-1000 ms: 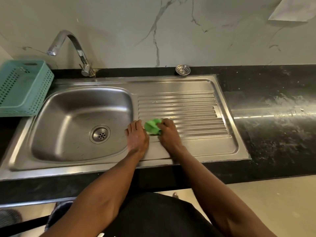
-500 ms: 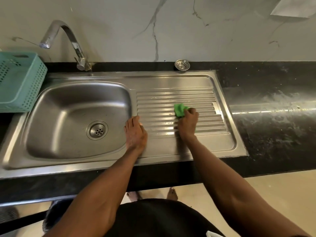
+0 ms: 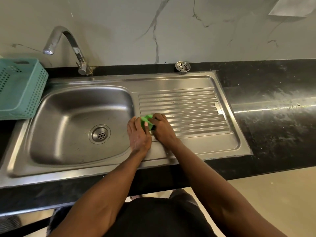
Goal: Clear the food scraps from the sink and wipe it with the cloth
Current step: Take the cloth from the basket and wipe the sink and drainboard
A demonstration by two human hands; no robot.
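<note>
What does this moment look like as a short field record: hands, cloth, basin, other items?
right hand: grips the green cloth on the ribbed draining board, near the basin edge
left hand: flat on the rim between basin and board, fingers straight, thumb touching the cloth
basin: no scraps visible, drain open
strainer: lying on the dark counter behind the board
basket: teal, left of the sink
tap: no water running

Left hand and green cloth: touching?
Touching. The head view shows the left hand's fingers lying against the cloth, with no gap; the right hand grips it on the drainboard.
</note>
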